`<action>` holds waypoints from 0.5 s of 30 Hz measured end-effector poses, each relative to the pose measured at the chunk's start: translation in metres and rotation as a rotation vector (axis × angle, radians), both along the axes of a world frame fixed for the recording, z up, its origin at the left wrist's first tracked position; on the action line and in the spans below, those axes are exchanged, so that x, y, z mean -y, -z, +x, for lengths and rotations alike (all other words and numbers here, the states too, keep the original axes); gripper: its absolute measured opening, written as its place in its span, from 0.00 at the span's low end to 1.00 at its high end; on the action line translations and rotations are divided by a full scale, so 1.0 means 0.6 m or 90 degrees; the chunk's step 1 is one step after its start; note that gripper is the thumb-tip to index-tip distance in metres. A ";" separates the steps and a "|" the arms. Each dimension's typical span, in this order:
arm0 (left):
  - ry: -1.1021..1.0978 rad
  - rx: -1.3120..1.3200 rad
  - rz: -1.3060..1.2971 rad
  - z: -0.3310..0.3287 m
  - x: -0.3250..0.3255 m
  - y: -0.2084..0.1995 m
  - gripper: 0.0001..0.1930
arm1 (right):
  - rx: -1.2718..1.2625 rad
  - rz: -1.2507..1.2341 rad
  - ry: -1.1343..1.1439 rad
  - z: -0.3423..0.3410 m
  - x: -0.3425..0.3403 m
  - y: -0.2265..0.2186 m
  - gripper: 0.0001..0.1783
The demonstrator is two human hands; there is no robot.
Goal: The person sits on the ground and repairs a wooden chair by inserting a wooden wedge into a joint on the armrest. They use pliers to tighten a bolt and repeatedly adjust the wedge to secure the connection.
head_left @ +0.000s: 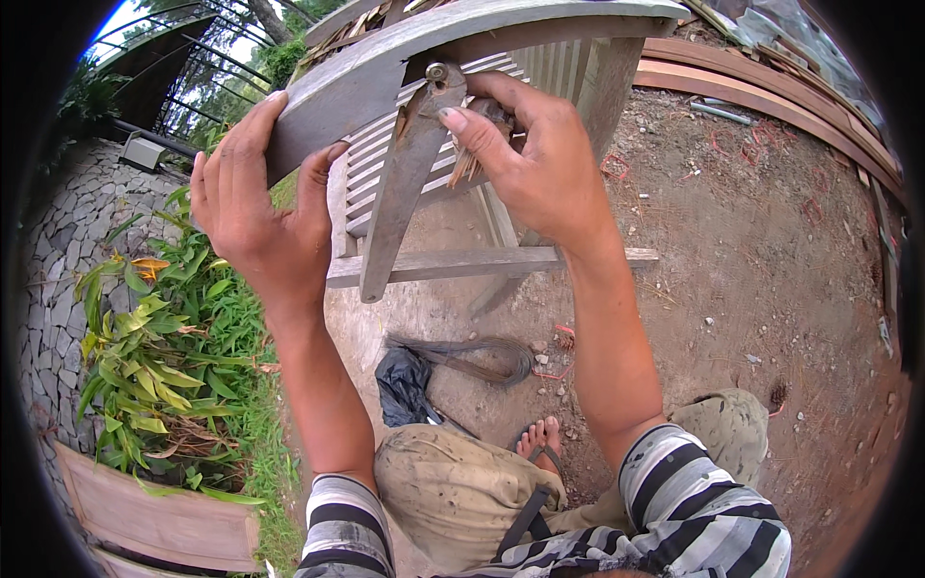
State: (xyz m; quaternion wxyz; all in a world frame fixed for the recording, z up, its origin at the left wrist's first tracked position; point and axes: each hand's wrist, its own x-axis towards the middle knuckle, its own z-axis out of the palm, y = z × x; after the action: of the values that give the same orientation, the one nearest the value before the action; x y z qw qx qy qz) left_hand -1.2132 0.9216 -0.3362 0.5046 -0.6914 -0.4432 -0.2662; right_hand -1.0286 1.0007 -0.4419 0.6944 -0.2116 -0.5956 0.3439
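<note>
While both forearms reach up from striped sleeves point(347, 530), the left hand point(255, 207) clasps the left end of a curved grey wooden rail point(347, 96), its fingers hooked over the upper edge and its thumb point(316, 178) set apart against the lower one. The wrist is nearly straight, with the back of the hand toward the camera.

The right hand point(544, 154) comes in from the other side, its forearm leaning left and its wrist bent inward. Thumb and forefinger curl around a piece of splintered wood point(469, 166), pinching it just beside a round-headed bolt point(436, 71) at the top of a slanting wooden strut point(395, 207); the other fingers are mostly hidden. The strut hangs below the rail, in front of pale slats point(371, 154), its lower end overlapping a crossbar point(453, 265) in view.
</note>
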 end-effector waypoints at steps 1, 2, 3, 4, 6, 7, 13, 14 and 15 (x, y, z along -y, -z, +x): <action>-0.002 0.005 -0.002 -0.003 0.002 0.001 0.26 | 0.007 -0.020 -0.007 -0.002 0.002 -0.002 0.19; 0.001 0.012 -0.006 -0.003 0.001 0.006 0.26 | -0.006 -0.017 -0.011 -0.003 0.000 0.001 0.19; 0.004 0.020 -0.010 -0.002 -0.001 0.010 0.26 | -0.020 -0.015 -0.014 -0.005 -0.002 0.004 0.19; 0.008 0.027 -0.014 -0.002 -0.003 0.014 0.26 | -0.033 -0.013 -0.017 -0.005 -0.004 0.004 0.19; 0.020 0.045 -0.013 -0.003 -0.006 0.024 0.26 | -0.023 -0.036 -0.023 -0.004 -0.001 0.003 0.19; 0.023 0.054 -0.010 -0.001 -0.008 0.028 0.26 | -0.017 -0.048 -0.026 -0.002 0.000 0.002 0.19; 0.021 0.077 -0.024 0.002 0.003 0.031 0.26 | -0.011 -0.029 -0.014 -0.002 -0.004 0.005 0.19; 0.022 0.082 -0.026 0.003 0.003 0.030 0.26 | -0.004 -0.032 -0.018 -0.001 -0.005 0.002 0.18; 0.023 0.083 -0.030 0.002 0.003 0.029 0.25 | 0.002 -0.035 -0.022 0.000 -0.004 -0.002 0.18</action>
State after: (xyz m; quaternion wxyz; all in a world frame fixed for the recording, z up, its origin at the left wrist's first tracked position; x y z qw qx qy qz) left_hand -1.2117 0.9199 -0.3534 0.4529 -0.6924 -0.4688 -0.3095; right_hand -1.0283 1.0034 -0.4407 0.6813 -0.2208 -0.5908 0.3716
